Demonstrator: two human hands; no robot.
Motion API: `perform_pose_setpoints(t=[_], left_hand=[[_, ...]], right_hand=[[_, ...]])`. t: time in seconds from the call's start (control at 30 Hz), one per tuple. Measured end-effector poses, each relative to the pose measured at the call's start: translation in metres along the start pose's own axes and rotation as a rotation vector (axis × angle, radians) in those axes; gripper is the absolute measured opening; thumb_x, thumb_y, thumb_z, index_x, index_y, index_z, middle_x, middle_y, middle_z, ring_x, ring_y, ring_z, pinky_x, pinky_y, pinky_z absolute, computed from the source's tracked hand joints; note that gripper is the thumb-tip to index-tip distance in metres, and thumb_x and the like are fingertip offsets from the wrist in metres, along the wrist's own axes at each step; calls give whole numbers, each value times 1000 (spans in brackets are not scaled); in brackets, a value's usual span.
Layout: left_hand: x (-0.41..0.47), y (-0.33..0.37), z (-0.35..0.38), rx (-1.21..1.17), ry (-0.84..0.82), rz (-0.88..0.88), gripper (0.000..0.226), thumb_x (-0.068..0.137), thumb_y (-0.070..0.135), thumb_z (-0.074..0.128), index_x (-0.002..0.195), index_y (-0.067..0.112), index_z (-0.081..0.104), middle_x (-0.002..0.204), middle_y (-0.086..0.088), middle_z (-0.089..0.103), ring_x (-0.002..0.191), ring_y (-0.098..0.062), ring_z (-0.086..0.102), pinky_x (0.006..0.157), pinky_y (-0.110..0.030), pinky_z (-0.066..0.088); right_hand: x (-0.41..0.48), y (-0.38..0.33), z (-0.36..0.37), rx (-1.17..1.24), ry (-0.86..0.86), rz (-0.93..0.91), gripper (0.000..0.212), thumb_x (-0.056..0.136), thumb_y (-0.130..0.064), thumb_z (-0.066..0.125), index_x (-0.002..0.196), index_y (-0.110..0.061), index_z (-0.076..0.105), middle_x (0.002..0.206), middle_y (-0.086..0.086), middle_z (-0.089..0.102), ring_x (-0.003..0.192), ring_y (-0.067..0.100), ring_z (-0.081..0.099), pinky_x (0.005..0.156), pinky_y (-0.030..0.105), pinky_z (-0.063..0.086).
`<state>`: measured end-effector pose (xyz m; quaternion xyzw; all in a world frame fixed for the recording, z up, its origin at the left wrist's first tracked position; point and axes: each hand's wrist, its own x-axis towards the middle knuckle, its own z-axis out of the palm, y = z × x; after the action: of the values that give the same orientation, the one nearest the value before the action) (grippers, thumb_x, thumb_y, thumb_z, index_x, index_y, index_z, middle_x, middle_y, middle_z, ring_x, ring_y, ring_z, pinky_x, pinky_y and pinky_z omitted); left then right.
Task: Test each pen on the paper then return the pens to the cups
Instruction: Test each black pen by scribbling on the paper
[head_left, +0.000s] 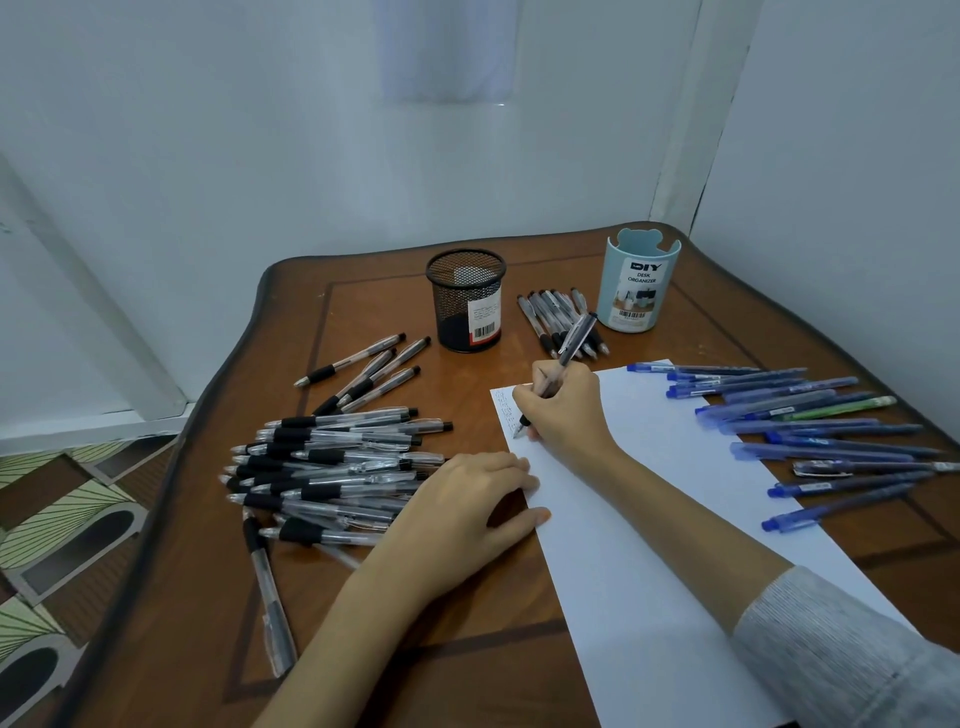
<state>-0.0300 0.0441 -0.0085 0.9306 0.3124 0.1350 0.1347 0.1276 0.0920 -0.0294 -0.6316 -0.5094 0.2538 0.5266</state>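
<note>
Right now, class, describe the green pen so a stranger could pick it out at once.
Start at the paper. A row of blue pens lies along its right edge. Among the farther ones, the green pen is the only barrel not blue.

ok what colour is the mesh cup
The mesh cup is black, with a white barcode label; the head view shows it clearly.

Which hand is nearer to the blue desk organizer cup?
Right. The right hand, gripping a pen, sits front-left of the cup; the left hand rests farther away, at the paper edge.
</note>
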Motion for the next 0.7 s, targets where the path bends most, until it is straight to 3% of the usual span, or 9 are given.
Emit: perform_pose_setpoints(t=[0.5, 0.7], left_hand=[[1, 0, 0, 3, -29, -8, 45, 94, 47, 46, 132, 24, 53, 141, 10, 48, 127, 1, 41, 100, -9, 19], [1, 0, 0, 7, -22, -6, 45, 94, 47, 46, 132, 24, 54, 139, 10, 49, 126, 1, 42, 100, -9, 20]], right_hand=[[1, 0, -3, 13, 29, 19, 35, 86, 2, 59, 58, -9, 42, 53, 5, 45, 38, 8, 53, 42, 15, 44], [2, 0, -4, 24, 37, 17, 33, 86, 4, 58, 58, -7, 43, 54, 9, 46, 42, 12, 55, 41, 14, 43]])
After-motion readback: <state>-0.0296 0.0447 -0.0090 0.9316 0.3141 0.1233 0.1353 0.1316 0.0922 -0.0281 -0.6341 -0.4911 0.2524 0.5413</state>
